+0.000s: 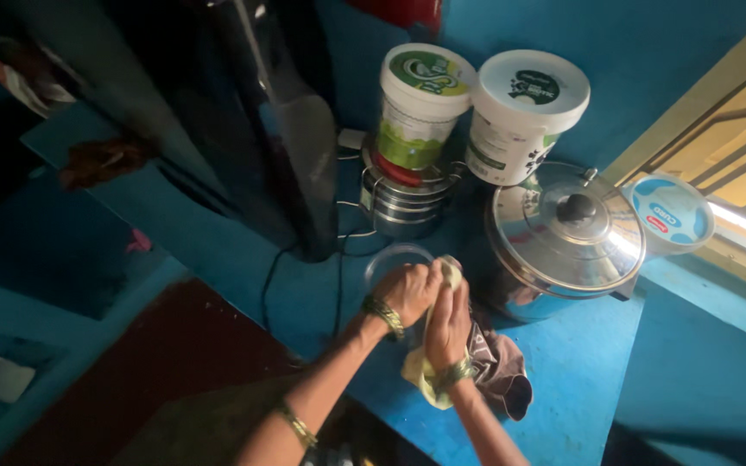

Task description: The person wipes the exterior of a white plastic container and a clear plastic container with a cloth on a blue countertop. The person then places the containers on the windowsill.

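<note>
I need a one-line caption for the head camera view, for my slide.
Both hands, left hand and right hand, wring a pale yellow cloth over a blue counter, beside a lidded steel pot.

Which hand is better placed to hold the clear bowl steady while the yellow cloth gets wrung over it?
Left, probably. The left hand sits right over the clear bowl, while the right hand grips the yellow cloth lower down, farther from the bowl.

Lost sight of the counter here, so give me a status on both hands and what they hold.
Left hand and right hand both gripping pale yellow cloth. Clear round bowl right behind them. Steel lidded pot close on the right.
</note>
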